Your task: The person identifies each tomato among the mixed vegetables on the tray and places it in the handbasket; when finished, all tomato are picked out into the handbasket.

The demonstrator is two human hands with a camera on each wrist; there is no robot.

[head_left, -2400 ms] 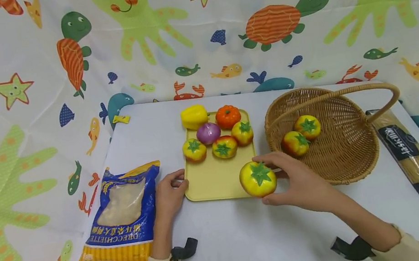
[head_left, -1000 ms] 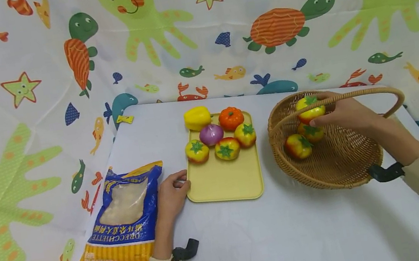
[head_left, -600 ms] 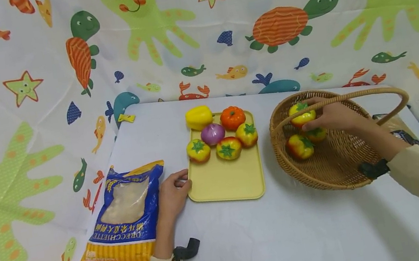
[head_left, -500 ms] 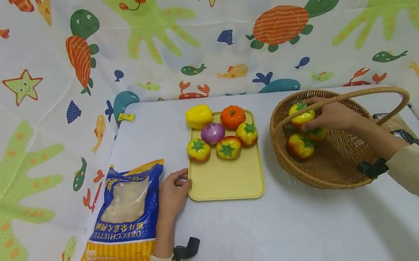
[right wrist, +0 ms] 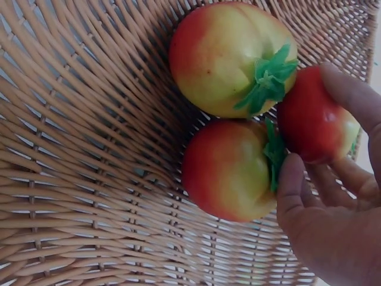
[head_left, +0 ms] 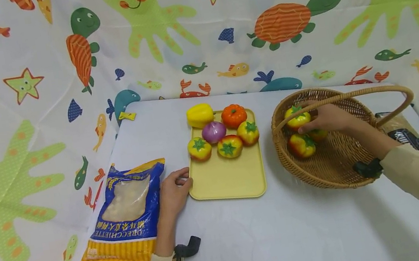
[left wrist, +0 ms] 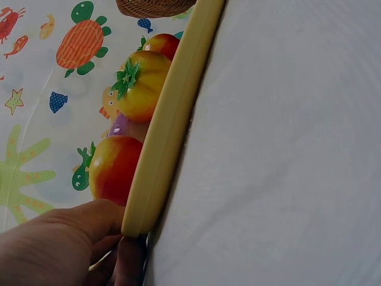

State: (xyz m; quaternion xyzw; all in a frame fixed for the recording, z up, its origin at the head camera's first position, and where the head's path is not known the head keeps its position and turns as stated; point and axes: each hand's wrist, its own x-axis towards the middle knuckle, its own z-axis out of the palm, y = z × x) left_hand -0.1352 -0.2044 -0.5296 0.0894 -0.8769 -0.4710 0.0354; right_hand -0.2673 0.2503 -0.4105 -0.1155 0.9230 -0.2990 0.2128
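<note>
Red-and-yellow tomato (head_left: 297,117) sits inside the wicker basket (head_left: 347,158), toward the basket's far left side, with the right hand (head_left: 328,116) around it. The thumb and fingers are partly curled, spread about as wide as the fruit, and hold it from either side. Whether its underside bears on the wicker cannot be told. Two more tomatoes lie close by in the basket: the nearer tomato (head_left: 302,146) at the left wall, and the half-hidden tomato (head_left: 318,134) just below the hand. The basket's arched handle (head_left: 377,90) crosses above the right hand.

The left hand (head_left: 176,191) pinches the left edge of the yellow tray (head_left: 227,178) near its near corner, the fingers bent and nearly closed on the rim. Across the tray's far half sit a yellow pepper (head_left: 199,115) at the far left corner, an orange pumpkin (head_left: 234,115) to its right, a purple onion (head_left: 214,132) between and nearer, then a row of three tomatoes (head_left: 230,146).

To the left, a blue-and-yellow pasta bag (head_left: 127,209) lies on the white table (head_left: 237,246). To the right, a long dark-labelled packet (head_left: 405,134) shows partly behind the basket and forearm.
</note>
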